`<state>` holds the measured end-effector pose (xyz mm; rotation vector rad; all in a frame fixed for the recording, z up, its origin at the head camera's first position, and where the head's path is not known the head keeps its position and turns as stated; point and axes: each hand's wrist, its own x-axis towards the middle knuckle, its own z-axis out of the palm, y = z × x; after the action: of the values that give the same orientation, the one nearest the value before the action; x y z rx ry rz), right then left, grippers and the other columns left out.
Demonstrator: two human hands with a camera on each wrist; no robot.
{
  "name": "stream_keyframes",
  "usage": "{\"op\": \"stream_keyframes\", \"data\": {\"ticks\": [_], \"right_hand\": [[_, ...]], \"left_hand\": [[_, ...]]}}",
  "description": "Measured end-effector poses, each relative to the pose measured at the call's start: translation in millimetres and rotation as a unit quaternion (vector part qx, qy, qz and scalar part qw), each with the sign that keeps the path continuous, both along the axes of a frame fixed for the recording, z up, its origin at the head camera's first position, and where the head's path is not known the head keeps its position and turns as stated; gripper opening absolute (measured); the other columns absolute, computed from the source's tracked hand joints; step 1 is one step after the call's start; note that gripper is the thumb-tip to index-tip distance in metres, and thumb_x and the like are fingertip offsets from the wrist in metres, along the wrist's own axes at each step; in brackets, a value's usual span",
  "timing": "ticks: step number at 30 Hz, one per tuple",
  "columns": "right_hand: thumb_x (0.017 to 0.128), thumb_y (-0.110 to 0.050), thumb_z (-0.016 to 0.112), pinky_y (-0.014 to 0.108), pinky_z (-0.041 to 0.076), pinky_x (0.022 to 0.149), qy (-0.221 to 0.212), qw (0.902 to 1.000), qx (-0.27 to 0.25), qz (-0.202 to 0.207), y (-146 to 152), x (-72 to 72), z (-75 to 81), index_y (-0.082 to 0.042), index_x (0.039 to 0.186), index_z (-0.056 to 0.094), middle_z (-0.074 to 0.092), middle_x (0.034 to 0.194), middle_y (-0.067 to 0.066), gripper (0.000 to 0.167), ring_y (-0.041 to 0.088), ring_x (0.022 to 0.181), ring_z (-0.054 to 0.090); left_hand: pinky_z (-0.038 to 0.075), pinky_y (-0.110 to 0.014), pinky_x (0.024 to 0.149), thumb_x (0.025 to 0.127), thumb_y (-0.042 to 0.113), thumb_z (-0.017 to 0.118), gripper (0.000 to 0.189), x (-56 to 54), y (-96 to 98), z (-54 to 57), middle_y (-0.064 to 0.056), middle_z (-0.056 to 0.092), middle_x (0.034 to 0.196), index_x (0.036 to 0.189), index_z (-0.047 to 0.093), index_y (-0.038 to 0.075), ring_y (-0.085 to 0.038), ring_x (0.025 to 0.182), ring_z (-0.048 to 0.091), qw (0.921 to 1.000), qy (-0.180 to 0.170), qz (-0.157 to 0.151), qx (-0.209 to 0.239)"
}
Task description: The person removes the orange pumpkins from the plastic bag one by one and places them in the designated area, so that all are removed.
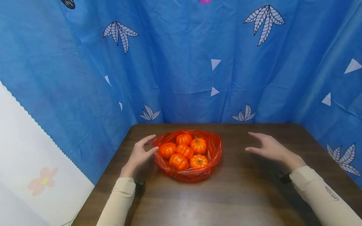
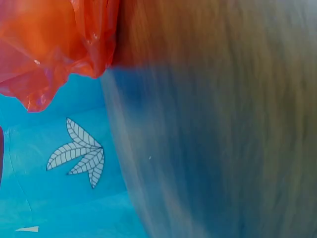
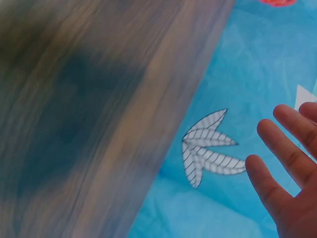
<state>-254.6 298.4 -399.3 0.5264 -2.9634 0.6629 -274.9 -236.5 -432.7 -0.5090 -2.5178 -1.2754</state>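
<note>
The bag [image 1: 189,176] sits left of centre in the lower half of the frame, a thin red plastic, glossy and crinkled, its edge spread into a rough oval around the pumpkins [image 1: 185,151]. Six of these show — squat, ribbed and bright orange, with a shiny skin that catches small white highlights; the one at the upper right of the group has a greenish stem standing up. Faint dark print, too blurred to read, runs along the bag's near side.

The left hand [image 1: 140,154] is at the bag's left edge, thumb and fingers parted and gripping nothing; whether the tips touch the plastic I cannot tell. The right hand [image 1: 268,148], right of centre, is well apart from the bag, its fingers extended and holding nothing.

Beneath lies the table [image 1: 232,194], dark brown with streaky wood grain, a dull sheen and rounded far corners. Behind hangs a curtain [image 1: 186,62] — smooth blue cloth in soft vertical folds, printed with white veined leaves and pale triangles.
</note>
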Motion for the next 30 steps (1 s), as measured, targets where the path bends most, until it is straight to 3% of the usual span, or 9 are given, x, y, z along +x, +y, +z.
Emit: {"op": "stream_keyframes", "data": {"ticks": [7,11,15,17,20,22,25,30], "right_hand": [[0.088,-0.050,0.072,0.066,0.040,0.106,0.016,0.9990,-0.041,0.012,-14.1,2.2,4.5,0.003,0.143,0.049,0.053,0.144,0.027,0.080,0.047,0.132,0.049],[0.089,-0.047,0.073,0.064,0.047,0.102,0.017,0.9974,-0.068,0.018,-25.8,2.0,11.8,-0.001,0.141,0.054,0.061,0.137,0.022,0.072,0.043,0.127,0.056],[0.089,-0.041,0.074,0.061,0.050,0.099,0.024,0.9947,-0.096,0.029,-36.8,3.8,17.3,-0.003,0.136,0.059,0.066,0.130,0.019,0.062,0.040,0.122,0.059],[0.089,-0.038,0.075,0.060,0.050,0.099,0.027,0.9934,-0.106,0.035,-41.3,5.1,18.4,-0.003,0.134,0.061,0.068,0.128,0.018,0.059,0.039,0.121,0.060],[0.089,-0.037,0.075,0.060,0.050,0.100,0.023,0.9917,-0.119,0.041,-47.4,5.6,17.7,-0.004,0.133,0.062,0.068,0.127,0.016,0.056,0.038,0.121,0.060],[0.089,-0.036,0.076,0.060,0.050,0.101,0.022,0.9908,-0.125,0.046,-51.6,5.6,16.8,-0.004,0.132,0.063,0.069,0.127,0.016,0.055,0.038,0.121,0.061],[0.089,-0.034,0.076,0.059,0.049,0.101,0.019,0.9894,-0.134,0.053,-59.2,5.7,15.1,-0.004,0.130,0.064,0.069,0.126,0.016,0.053,0.039,0.121,0.061],[0.088,-0.033,0.076,0.057,0.051,0.101,0.003,0.9838,-0.168,0.061,-78.3,6.2,14.7,-0.005,0.130,0.064,0.069,0.127,0.014,0.051,0.037,0.121,0.061]], "left_hand": [[0.046,-0.057,0.107,0.087,0.026,0.077,0.057,1.5,4.2,-12.1,-0.013,0.060,0.141,0.139,0.059,0.013,-0.035,0.127,0.058,0.9988,-0.021,0.016,0.042],[0.049,-0.056,0.103,0.087,0.021,0.078,0.057,0.0,7.1,-16.4,-0.014,0.059,0.142,0.140,0.058,0.009,-0.037,0.123,0.060,0.9980,-0.016,0.013,0.060],[0.048,-0.056,0.104,0.088,0.015,0.076,0.057,-1.9,9.5,-16.0,-0.015,0.056,0.144,0.141,0.056,0.007,-0.039,0.125,0.059,0.9967,-0.027,0.019,0.074],[0.048,-0.057,0.104,0.089,0.011,0.075,0.056,2.6,13.0,-8.0,-0.018,0.054,0.145,0.141,0.055,0.004,-0.042,0.126,0.058,0.9964,-0.039,0.021,0.073],[0.048,-0.057,0.104,0.089,0.007,0.074,0.056,2.6,13.6,-7.5,-0.021,0.053,0.146,0.141,0.055,0.002,-0.044,0.127,0.057,0.9959,-0.047,0.023,0.074],[0.048,-0.056,0.104,0.089,0.007,0.074,0.055,2.2,12.5,-9.3,-0.021,0.053,0.146,0.140,0.056,0.002,-0.044,0.127,0.057,0.9955,-0.045,0.024,0.080],[0.050,-0.055,0.103,0.087,0.011,0.077,0.053,-5.3,5.4,-22.7,-0.018,0.056,0.144,0.137,0.060,0.005,-0.040,0.127,0.058,0.9955,-0.037,0.025,0.084],[0.052,-0.053,0.100,0.085,0.014,0.080,0.050,-6.2,-3.7,-25.7,-0.014,0.059,0.141,0.133,0.065,0.008,-0.036,0.125,0.058,0.9952,-0.044,0.021,0.085]]}}
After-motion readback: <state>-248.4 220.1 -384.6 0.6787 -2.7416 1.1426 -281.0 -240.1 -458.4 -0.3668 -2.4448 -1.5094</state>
